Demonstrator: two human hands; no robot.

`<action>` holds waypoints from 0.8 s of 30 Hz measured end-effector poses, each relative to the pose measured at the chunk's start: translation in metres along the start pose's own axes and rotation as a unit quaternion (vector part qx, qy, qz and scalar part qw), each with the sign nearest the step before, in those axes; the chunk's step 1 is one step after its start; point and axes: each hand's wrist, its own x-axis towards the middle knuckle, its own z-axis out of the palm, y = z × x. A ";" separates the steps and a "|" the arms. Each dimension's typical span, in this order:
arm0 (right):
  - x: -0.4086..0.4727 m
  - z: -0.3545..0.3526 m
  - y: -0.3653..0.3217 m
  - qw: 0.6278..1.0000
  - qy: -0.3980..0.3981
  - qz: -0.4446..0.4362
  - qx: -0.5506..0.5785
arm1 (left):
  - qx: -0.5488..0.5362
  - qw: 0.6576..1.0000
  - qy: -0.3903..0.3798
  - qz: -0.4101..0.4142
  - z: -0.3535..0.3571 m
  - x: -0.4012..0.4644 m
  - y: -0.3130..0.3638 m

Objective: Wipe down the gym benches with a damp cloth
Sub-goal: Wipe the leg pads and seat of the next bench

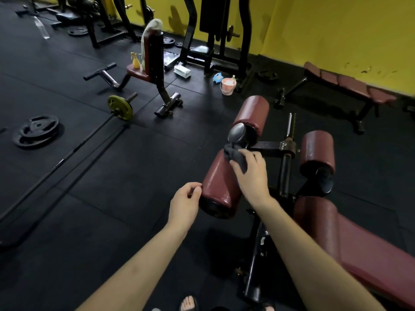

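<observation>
Right hand [251,173] presses dark cloth [235,157] flat onto far end of near maroon roller pad [219,187] at bench [350,239] foot end. Left hand [185,203], fingers loosely curled, empty, touches pad's near end.

maroon roller pad [221,187], dark grey cloth [237,157]; yellow wall [325,25] at 1 o'clock; pink bucket [228,85] at 12; black floor [89,198].

Both forearms are reaching forward, bare. Right hand [251,173] is lying palm-down, fingers spread and curled over a dark grey cloth [235,156], gripping it. Left hand [184,204] is hanging lower and to the left, fingers loosely curled, thumb and fingertips nearly pinching.
</observation>
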 end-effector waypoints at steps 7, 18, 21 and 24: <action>-0.076 -0.002 -0.002 0.994 -0.016 -0.107 0.011 | 0.056 0.998 -0.010 0.034 0.006 0.004 -0.010; -0.047 -0.001 -0.004 0.999 0.014 -0.023 0.026 | -0.022 1.000 -0.022 0.002 -0.003 0.008 -0.014; -0.103 -0.004 -0.010 0.997 0.000 -0.068 0.025 | -0.006 1.000 -0.011 0.021 0.007 0.005 -0.013; -0.062 -0.002 -0.002 0.995 -0.027 -0.099 -0.004 | -0.021 1.000 -0.013 0.008 0.010 0.007 -0.014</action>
